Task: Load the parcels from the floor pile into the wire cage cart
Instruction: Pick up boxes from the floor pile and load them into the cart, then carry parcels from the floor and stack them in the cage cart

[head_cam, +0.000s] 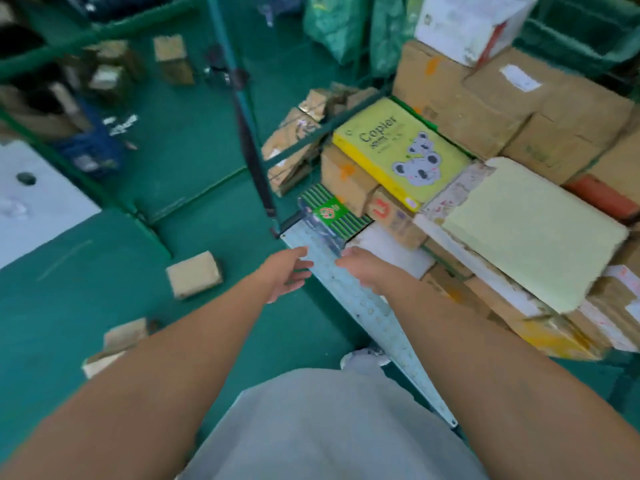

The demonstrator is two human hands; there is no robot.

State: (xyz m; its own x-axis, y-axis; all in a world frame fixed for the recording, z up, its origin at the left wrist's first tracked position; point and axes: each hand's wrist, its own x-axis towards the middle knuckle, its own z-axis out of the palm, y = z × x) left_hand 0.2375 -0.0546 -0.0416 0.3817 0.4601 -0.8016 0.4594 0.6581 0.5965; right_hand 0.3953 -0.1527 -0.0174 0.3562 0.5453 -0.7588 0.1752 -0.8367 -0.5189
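Your left hand [289,271] and right hand [356,263] reach forward side by side, a little apart, with a long pale perforated parcel [349,292] running between them; the left fingers look loosely spread and hold nothing, while the blur hides whether the right hand grips anything. Just beyond your fingertips lies a green striped box [334,211], and past your right hand the wire cage cart [298,142] is stacked with parcels, a yellow copier-paper box [398,150] on top. Left of your left hand, a small brown parcel [194,273] sits on the green floor [194,150].
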